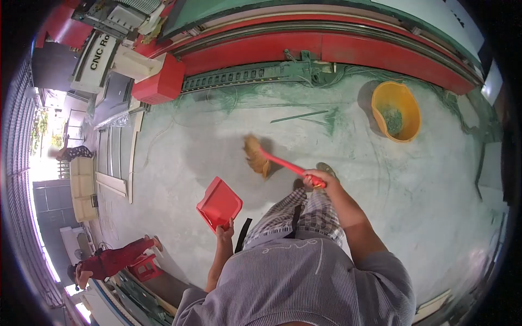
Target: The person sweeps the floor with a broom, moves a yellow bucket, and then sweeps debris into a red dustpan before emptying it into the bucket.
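My right hand (319,178) is closed around the red handle of a brush (257,156) with tan bristles, which look slightly blurred over the grey floor. The bristles point away from me, left of my feet. In my left hand (224,231) is the handle of a red dustpan (219,202), its wide end facing forward. The dustpan and the brush are apart. Green dust (330,120) and a thin green strip (299,116) lie on the floor ahead. At the right a yellow bucket (411,112) holds greenish debris.
A red and green CNC machine (250,51) with a cable chain (234,77) spans the front. At the lower left a person in red (117,259) is beside a red stool (144,268). Another person (76,153) is farther off. Boards (111,185) lie at the left.
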A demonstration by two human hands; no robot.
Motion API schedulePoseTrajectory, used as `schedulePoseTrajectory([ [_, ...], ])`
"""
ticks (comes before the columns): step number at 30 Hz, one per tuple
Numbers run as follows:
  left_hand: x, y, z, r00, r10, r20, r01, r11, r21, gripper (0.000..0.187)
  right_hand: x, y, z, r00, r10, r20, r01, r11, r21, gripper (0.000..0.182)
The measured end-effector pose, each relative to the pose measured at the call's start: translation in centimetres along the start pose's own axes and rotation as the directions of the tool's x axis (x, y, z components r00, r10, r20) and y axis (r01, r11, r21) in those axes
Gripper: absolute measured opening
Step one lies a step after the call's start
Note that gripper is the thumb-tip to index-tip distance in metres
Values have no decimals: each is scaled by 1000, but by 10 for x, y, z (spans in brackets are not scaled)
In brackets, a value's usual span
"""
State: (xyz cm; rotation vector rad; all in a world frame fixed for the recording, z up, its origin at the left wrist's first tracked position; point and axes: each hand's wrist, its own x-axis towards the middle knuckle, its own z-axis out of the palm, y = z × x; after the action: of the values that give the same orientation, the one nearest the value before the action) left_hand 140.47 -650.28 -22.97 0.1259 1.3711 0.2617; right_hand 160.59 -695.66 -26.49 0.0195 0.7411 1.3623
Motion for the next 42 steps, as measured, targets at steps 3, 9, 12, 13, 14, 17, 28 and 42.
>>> schedulePoseTrajectory([
  [3, -5, -1, 0, 1000, 8, -20, -7, 996, 83, 31, -35, 2, 11, 982, -170, -79, 182, 966, 183, 14],
  [9, -30, -24, 34, 997, -36, -63, 47, 981, 190, 30, -59, 13, -5, 934, -353, 61, 311, 883, 353, 13],
  [12, -30, -32, 40, 783, 71, 618, -597, -195, 778, 29, -71, 33, -7, 921, -362, 140, 251, 830, 498, 10],
  [13, -26, -33, 52, 924, 115, 365, -367, 536, 760, 27, -75, 41, -11, 889, -408, 206, 239, 799, 552, 10],
  [14, -25, -36, 61, 990, -53, 131, 18, 967, 254, 26, -79, 49, -13, 850, -454, 267, 220, 766, 604, 9],
  [17, -21, -45, 70, 953, -63, 296, -24, 959, 281, 28, -99, 75, -17, 817, -520, 249, 250, 709, 659, 10],
  [28, 56, -33, 20, 657, 6, 754, -753, -18, 657, 27, -158, 179, 13, 890, -450, -78, 443, 810, 384, 13],
  [42, -22, -32, 52, 990, -69, 126, 45, 982, 185, 30, -121, 127, 51, 987, 71, -145, -103, 968, -229, 14],
])
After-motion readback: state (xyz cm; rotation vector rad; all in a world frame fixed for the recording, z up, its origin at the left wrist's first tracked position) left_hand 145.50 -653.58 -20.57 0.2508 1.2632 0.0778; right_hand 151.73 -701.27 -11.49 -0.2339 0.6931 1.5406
